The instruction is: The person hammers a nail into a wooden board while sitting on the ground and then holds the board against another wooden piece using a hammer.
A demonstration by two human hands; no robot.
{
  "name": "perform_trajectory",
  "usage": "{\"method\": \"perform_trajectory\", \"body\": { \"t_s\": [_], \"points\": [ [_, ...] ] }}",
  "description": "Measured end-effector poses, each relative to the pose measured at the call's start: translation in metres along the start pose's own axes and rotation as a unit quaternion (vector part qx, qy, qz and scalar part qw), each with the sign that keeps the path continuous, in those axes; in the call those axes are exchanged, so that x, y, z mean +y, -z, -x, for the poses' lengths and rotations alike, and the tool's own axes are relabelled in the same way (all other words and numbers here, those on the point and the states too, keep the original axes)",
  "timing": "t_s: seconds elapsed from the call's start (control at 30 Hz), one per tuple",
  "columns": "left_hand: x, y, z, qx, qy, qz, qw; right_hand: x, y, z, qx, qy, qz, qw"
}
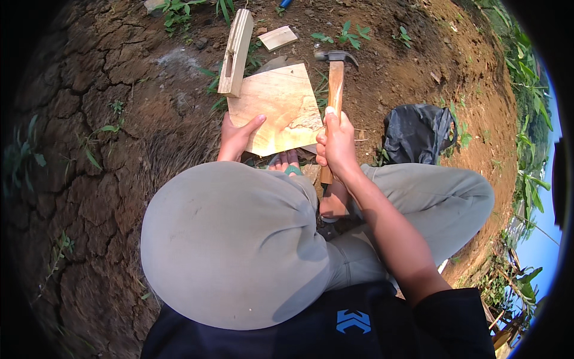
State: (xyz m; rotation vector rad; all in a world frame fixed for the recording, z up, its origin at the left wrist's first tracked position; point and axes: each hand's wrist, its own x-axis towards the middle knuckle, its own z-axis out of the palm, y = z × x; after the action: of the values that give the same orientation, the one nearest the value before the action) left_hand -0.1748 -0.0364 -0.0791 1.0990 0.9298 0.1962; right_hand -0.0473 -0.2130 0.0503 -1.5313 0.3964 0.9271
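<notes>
Gripping the hammer (336, 90) in the right hand (339, 140), holding the flat board (276, 105) with the left hand (234, 139); best to tap softly, well away from that hand.

board (276, 109): pale tan, darker streaks | hammer (336, 88): brown, dark grey | bag (414, 134): black | trousers (230, 239): grey

Bright daylight inside a black fisheye rim.
The board (276, 107) catches strong glare; shadow dims part of the trousers (233, 239); the leftmost plant (27, 149) looks blurred.
</notes>
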Motion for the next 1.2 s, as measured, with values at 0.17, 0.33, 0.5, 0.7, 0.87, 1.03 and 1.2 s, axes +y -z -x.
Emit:
{"method": "perform_trajectory", "body": {
  "t_s": [0.17, 0.33, 0.5, 0.7, 0.87, 1.03, 1.2],
  "points": [
    [0.001, 0.004, 0.002, 0.005, -0.015, -0.021, 1.000, 0.006, -0.002, 0.001, 0.015, 0.028, -0.028, 0.999],
    [0.008, -0.005, 0.006, 0.017, 0.005, -0.021, 1.000, 0.001, 0.012, -0.008, -0.074, -0.076, 0.064, 0.992],
    [0.003, -0.001, 0.004, 0.019, -0.005, -0.009, 1.000, 0.013, 0.000, 0.001, -0.029, -0.038, 0.039, 0.998],
    [-0.003, 0.001, 0.002, 0.027, -0.002, -0.015, 1.000, 0.012, -0.010, 0.007, 0.041, 0.084, 0.000, 0.996],
    [0.008, -0.010, 0.003, 0.022, 0.003, -0.003, 1.000, 0.034, 0.012, -0.012, -0.142, 0.075, 0.207, 0.965],
    [0.004, -0.004, 0.002, 0.024, 0.002, -0.021, 0.999, 0.017, -0.004, 0.013, -0.054, 0.087, 0.093, 0.990],
    [0.000, 0.001, 0.004, 0.013, -0.004, 0.012, 1.000, -0.004, 0.018, -0.001, 0.035, 0.292, 0.398, 0.869]
  ]
}}
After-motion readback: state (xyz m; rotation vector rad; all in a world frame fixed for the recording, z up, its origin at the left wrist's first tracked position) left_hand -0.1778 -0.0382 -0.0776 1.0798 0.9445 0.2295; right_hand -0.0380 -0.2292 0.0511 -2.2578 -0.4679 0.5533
